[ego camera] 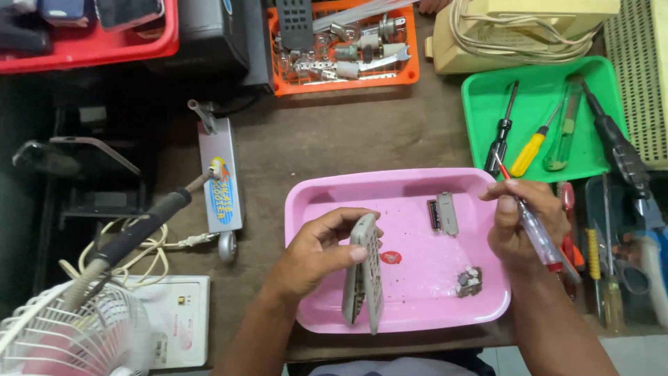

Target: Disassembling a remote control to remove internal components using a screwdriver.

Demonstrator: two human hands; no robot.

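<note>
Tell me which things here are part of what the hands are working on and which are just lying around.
In use:
- left hand gripping grey remote control, its shell split open
- right hand holding clear-handled screwdriver
- pink tray with battery cover and small loose parts

Lying about:
- green tray of screwdrivers
- orange basket of bulbs
- soldering iron
- white fan

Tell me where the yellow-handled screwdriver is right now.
In the head view, the yellow-handled screwdriver lies in the green tray at upper right, between two other screwdrivers.
</note>
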